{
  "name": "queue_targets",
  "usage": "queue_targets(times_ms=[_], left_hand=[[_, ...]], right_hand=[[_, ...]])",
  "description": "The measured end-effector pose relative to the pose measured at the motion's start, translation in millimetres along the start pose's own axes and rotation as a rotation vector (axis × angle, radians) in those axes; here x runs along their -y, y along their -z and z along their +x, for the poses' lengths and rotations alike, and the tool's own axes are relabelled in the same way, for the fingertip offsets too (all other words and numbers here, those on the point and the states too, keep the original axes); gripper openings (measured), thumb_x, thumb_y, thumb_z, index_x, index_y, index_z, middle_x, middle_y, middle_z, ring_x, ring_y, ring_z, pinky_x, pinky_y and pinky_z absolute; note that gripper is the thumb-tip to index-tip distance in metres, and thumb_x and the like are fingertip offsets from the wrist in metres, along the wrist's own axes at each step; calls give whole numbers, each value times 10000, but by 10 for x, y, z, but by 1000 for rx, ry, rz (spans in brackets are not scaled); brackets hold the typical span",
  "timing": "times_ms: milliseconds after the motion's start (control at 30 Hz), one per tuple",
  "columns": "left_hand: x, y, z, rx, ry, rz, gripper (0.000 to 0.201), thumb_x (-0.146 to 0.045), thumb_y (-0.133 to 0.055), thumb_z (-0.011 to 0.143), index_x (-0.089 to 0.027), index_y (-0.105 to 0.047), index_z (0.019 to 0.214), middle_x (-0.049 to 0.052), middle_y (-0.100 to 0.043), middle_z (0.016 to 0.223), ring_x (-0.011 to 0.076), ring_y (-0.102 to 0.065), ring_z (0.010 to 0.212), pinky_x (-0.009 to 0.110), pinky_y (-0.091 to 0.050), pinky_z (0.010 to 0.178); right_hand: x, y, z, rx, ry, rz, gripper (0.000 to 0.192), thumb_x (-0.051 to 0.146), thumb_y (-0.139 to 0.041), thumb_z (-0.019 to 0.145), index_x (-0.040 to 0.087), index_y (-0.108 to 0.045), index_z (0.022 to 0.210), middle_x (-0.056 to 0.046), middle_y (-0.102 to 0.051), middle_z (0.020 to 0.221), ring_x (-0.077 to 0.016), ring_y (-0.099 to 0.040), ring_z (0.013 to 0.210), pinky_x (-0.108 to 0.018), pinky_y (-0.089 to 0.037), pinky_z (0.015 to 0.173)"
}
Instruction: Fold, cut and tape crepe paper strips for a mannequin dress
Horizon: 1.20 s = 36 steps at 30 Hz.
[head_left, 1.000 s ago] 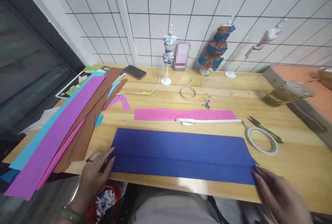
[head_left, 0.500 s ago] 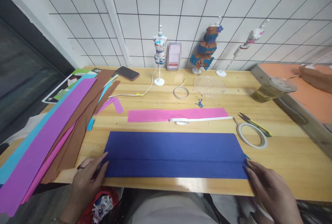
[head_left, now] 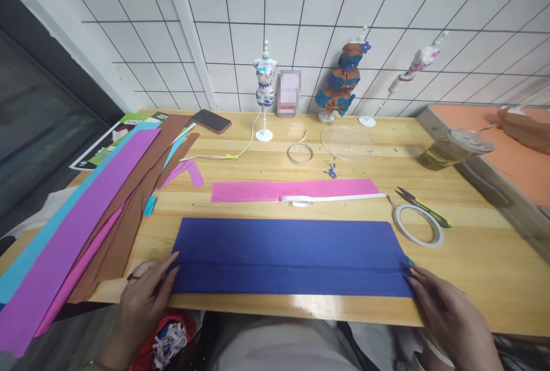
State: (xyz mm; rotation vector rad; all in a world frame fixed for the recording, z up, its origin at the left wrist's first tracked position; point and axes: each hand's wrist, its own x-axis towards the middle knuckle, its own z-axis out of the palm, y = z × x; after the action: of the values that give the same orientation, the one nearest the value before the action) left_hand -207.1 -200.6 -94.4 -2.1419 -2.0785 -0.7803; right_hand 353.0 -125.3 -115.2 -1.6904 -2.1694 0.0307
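Observation:
A long dark blue sheet of crepe paper lies flat along the near edge of the wooden table, with a fold line running its length. My left hand pinches its near left corner. My right hand holds its near right corner. Behind it lies a pink paper strip with a white tape strip across it.
Purple, brown and light blue paper strips lie stacked at the left. A tape roll and scissors sit at the right, near a lidded drink cup. A phone, small dress-form figures and a clear disc stand at the back.
The view shifted to the right and steadied. Both hands stay at the blue sheet's near corners; the sheet has not visibly moved.

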Motion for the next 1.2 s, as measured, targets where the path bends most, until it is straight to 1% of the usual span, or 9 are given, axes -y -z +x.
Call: queue_targets(times_ms=[200, 400, 633, 733, 833, 933, 1000, 1067, 1200], left_hand=[[-16, 22, 29, 5, -17, -25, 297, -335, -446, 891, -163, -576, 1095, 46, -639, 734, 179, -597, 676, 292, -462, 615], [-41, 31, 51, -30, -50, -7, 281, -326, -455, 886, -162, -588, 1072, 65, -665, 804, 200, -624, 761, 304, -477, 665], [-27, 17, 25, 0, -40, 5, 271, -302, -472, 884, -167, -576, 1095, 50, -660, 769, 184, -605, 703, 313, -461, 672], [-22, 17, 17, 9, -40, -7, 269, -306, -466, 888, -163, -573, 1089, 62, -663, 806, 190, -612, 740, 322, -462, 704], [-17, 22, 16, 10, -53, 16, 266, -306, -467, 889, -156, -574, 1080, 63, -654, 793, 191, -608, 734, 328, -462, 708], [-30, 40, 29, -26, -87, 85, 267, -297, -495, 877, -153, -564, 1092, 63, -631, 767, 197, -592, 727, 349, -463, 712], [-69, 63, 55, -58, -107, 139, 266, -285, -513, 867, -163, -559, 1099, 68, -623, 807, 207, -588, 773, 379, -466, 758], [-150, 87, 103, -68, -130, 167, 269, -260, -533, 852, -172, -554, 1105, 86, -618, 910, 228, -582, 883, 424, -455, 843], [-470, 72, 259, -39, -237, 128, 305, -193, -540, 835, -180, -531, 1140, 111, -588, 1101, 276, -499, 1126, 467, -425, 931]], right_hand=[[-19, -15, 0, 31, -24, -6, 393, 455, -449, 845, 173, -557, 1097, -102, -679, 999, -242, -651, 873, -381, -505, 765], [76, 40, 51, 35, -23, -28, 399, 472, -442, 850, 162, -570, 1066, -103, -690, 968, -239, -656, 839, -371, -502, 750], [116, 60, 76, 59, -37, -39, 422, 503, -420, 853, 162, -577, 1045, -103, -681, 998, -236, -650, 863, -370, -488, 780], [90, 54, 68, 71, -1, -77, 414, 495, -412, 860, 165, -577, 1047, -100, -682, 979, -227, -649, 837, -366, -481, 771], [81, 68, 60, 85, 75, -148, 404, 463, -374, 883, 160, -577, 1057, -99, -684, 912, -216, -645, 776, -367, -470, 750], [83, 93, 52, 95, 155, -229, 416, 443, -332, 902, 155, -579, 1071, -104, -675, 878, -221, -632, 769, -380, -451, 757], [78, 99, 46, 91, 189, -269, 412, 427, -325, 905, 156, -581, 1079, -105, -669, 876, -222, -624, 775, -383, -441, 763], [63, 94, 41, 85, 213, -289, 390, 401, -333, 904, 160, -584, 1078, -101, -667, 874, -216, -618, 764, -378, -437, 760], [11, 65, 32, 88, 239, -299, 364, 372, -351, 898, 162, -582, 1084, -96, -666, 880, -216, -613, 761, -375, -433, 755]])
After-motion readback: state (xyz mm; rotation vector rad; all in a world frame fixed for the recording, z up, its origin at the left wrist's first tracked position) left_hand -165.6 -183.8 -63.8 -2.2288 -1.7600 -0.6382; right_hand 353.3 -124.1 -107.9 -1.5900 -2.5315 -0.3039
